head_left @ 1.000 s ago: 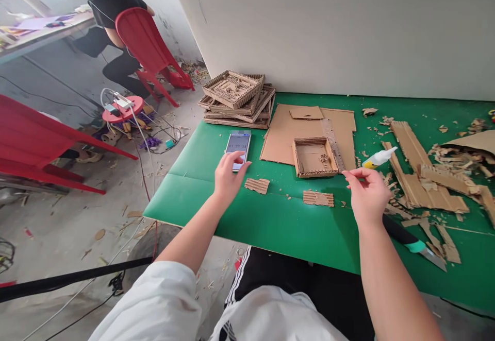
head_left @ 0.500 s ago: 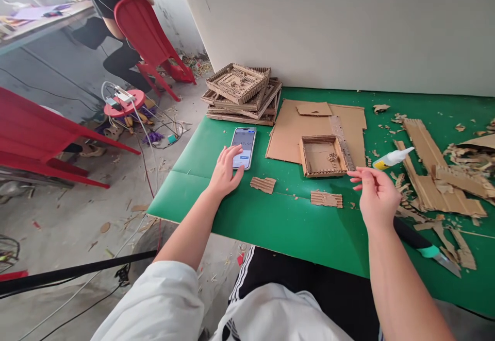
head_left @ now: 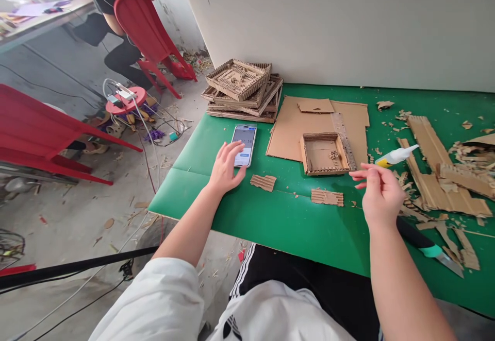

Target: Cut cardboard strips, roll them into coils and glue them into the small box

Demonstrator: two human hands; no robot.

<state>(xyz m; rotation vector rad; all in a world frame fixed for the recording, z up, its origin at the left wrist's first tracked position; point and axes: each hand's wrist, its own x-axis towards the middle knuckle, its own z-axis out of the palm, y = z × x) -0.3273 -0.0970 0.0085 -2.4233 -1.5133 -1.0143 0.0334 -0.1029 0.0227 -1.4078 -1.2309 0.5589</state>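
My left hand [head_left: 225, 168] hovers with spread fingers over the near end of a lit phone [head_left: 244, 145] lying on the green table [head_left: 278, 217]. My right hand [head_left: 381, 192] is raised above the table with loose, empty fingers, just in front of a white glue bottle [head_left: 395, 156]. Between my hands lie two small corrugated cardboard pieces [head_left: 263, 182] [head_left: 327, 197]. Behind them, a small open cardboard tray [head_left: 324, 153] rests on a flat cardboard sheet [head_left: 294, 127].
A stack of finished cardboard trays [head_left: 242, 89] sits at the table's far left corner. Cardboard strips and scraps [head_left: 444, 176] cover the right side, with a teal-handled knife [head_left: 429, 248] near my right forearm. Red chairs [head_left: 149, 37], a seated person and cables are on the floor left.
My left hand has drawn back slightly from the phone's screen toward its near end. My right hand stays raised and has barely shifted; the view has tilted a little.
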